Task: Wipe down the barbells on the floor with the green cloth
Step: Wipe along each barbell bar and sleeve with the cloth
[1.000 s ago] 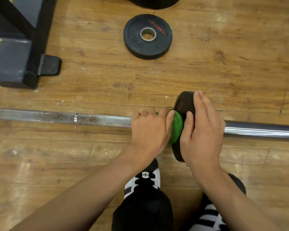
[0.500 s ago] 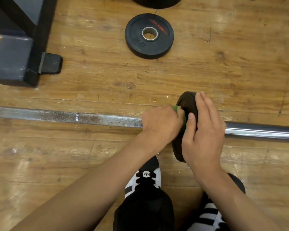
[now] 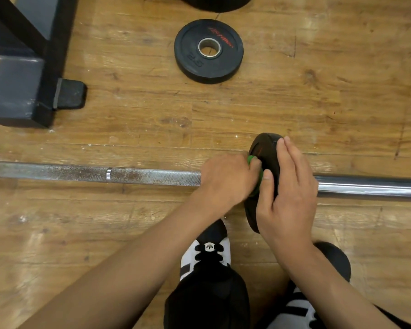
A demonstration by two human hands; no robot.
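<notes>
Our left hand (image 3: 226,179) curls around the green cloth (image 3: 251,160) on the floor barbell (image 3: 128,175), our right hand (image 3: 287,186) clasps its upright plate (image 3: 263,148) between thumb and straight fingers; we judge hard rubbing could roll the bar and pinch them.

The loose weight plate (image 3: 231,61) reads "2.5"; its red lettering is illegible.

I count one barbell (image 3: 152,176). There is one green cloth (image 3: 251,160). Two hands are mine: my left hand (image 3: 226,179) and my right hand (image 3: 287,193). Black weight plates come to two for certain, one upright plate (image 3: 266,148) and one flat plate (image 3: 190,60); a dark round edge (image 3: 214,3) cut off at the top may be a third. Two shoes: left shoe (image 3: 209,248), right shoe (image 3: 294,309). One dark metal frame (image 3: 17,91).
</notes>
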